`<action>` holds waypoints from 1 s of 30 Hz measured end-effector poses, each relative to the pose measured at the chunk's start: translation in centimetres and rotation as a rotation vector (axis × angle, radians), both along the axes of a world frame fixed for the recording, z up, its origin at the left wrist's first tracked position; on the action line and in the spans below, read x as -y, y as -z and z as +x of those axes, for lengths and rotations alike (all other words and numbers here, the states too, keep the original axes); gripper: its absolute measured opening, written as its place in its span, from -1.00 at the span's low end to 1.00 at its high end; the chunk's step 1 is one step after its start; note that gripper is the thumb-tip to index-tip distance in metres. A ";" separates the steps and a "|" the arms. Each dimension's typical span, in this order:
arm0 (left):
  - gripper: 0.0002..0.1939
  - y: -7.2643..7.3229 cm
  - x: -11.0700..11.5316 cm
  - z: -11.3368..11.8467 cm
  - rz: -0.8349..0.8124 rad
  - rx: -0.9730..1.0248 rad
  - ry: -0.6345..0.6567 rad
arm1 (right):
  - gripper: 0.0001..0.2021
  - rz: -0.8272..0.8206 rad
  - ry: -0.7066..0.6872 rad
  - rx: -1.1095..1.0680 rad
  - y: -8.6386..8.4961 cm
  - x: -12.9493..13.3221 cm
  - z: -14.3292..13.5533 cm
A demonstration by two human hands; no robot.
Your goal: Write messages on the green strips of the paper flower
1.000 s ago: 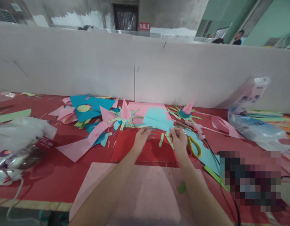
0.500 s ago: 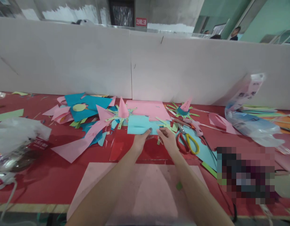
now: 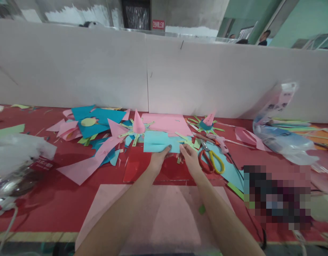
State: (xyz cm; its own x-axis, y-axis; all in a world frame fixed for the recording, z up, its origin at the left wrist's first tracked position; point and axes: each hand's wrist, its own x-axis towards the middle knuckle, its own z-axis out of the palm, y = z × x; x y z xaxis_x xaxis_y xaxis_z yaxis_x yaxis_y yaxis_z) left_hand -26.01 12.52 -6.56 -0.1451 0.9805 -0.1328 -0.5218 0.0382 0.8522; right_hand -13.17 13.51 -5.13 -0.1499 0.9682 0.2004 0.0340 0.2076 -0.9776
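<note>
A light blue sheet of paper with a crease and a notched upper edge is held up over a red board. My left hand grips its lower edge, thumb on the front and the other fingers hidden behind. At its right edge my right hand has its fingers closed on the paper. Just behind the sheet stands a pink paper cone on a base with green strips fanned out. A similar pink-and-blue cone sits farther right. Scissors with red and yellow handles lie beside my right hand.
A pink glue gun with a black cord lies behind the scissors. Cut paper scraps cover the left. Plastic bags sit at the far left; a clear bag is on the right. A white partition bounds the back.
My right fingers have shifted slightly at the paper's right edge. My left hand keeps its grip, and the whole view has moved a little.
</note>
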 end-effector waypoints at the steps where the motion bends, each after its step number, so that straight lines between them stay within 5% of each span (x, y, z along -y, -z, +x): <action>1: -0.75 -0.1 0.0 0.0 -0.002 -0.005 0.000 | -0.72 0.005 0.005 0.003 0.0 0.0 0.0; 16: -0.73 0.6 0.2 0.5 0.081 -0.145 0.032 | -0.80 0.073 -0.030 0.069 -0.5 0.5 0.0; 30: -0.71 0.9 -0.4 -0.3 0.072 -0.066 0.024 | -0.81 0.002 -0.080 0.000 0.4 0.0 -0.5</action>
